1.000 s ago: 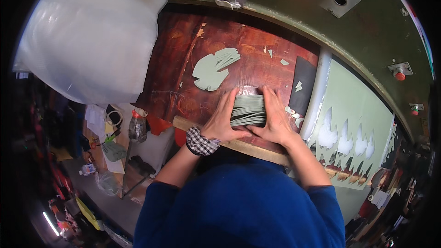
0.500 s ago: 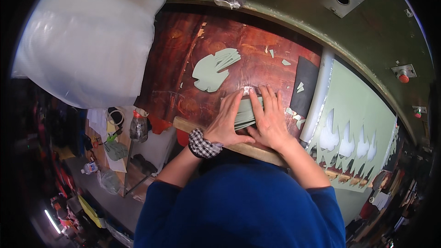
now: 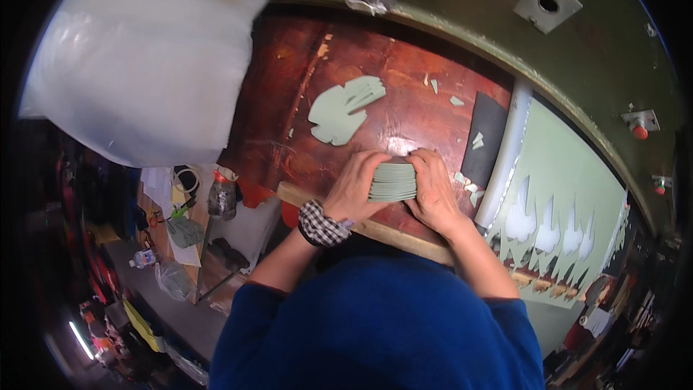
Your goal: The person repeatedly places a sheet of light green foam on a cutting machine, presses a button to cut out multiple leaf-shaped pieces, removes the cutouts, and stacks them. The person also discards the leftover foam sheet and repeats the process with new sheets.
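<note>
A stack of pale green sheet pieces (image 3: 393, 182) is held between my two hands near the front edge of the reddish-brown board (image 3: 289, 79). My left hand (image 3: 355, 186) is closed on the stack's left end, with a checkered scrunchie (image 3: 323, 223) round the wrist. On the right end my right hand (image 3: 433, 191) grips with curled fingers. The layered edges of the stack face me. Beyond my hands, a loose pile of cut green pieces (image 3: 339, 115) with notched, pointed outlines lies on the board.
To the right, a pale roller (image 3: 505, 152) borders a green sheet (image 3: 556, 152) with cut-out holes. Small scraps (image 3: 457, 101) and a dark pad (image 3: 484, 133) lie beside it. A green machine beam (image 3: 462, 22) spans the back. A large whitish plastic-covered bulk (image 3: 144, 65) fills the upper left.
The stack has turned so its layered edges face me and look more even. My fingers have shifted from over its top to its two ends.
</note>
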`<state>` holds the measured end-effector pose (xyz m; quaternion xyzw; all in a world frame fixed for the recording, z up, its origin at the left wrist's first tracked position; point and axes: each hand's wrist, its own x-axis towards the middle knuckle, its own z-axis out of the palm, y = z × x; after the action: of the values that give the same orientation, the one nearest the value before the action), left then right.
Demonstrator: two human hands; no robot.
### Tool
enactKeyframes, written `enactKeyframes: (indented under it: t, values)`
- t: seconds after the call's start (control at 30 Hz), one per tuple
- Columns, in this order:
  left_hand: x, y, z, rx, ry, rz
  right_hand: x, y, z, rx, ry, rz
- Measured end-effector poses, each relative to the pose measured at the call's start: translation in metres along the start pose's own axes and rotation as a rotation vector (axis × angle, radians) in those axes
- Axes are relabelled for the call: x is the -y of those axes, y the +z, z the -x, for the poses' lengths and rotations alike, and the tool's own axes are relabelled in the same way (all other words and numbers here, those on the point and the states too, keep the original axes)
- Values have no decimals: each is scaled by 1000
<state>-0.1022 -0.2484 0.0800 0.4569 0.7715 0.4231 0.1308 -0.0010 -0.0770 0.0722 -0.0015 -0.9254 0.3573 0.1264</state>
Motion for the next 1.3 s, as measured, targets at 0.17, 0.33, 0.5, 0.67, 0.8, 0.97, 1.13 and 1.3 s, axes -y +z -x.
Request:
enactKeyframes:
  t: [0.17, 0.33, 0.5, 0.67, 0.8, 0.97, 1.13, 1.3]
  values:
    - [-10, -12, -8, 12, -51, -92, 2, -17, -9, 115, 19, 78]
    - [-17, -50, -9, -388, -375, 495, 5, -50, -16, -294, 73, -160]
    - [48, -55, -35, -612, -619, 188, 6, -4, -21, -293, 567, -791]
    - [85, -57, -41, -627, -635, 411, 9, 52, -38, -191, 644, -1027]
    - [67, -65, -42, -369, -645, 920, 16, 68, -70, -173, 762, -1266]
    - [43, -67, -42, -152, -693, 703, 32, 78, -95, -225, 642, -1268]
    - [56, -79, -47, -244, -729, 990, 38, 77, -101, -221, 710, -1378]
    - [82, -84, -52, 103, -622, 672, 41, 78, -89, -223, 702, -1400]
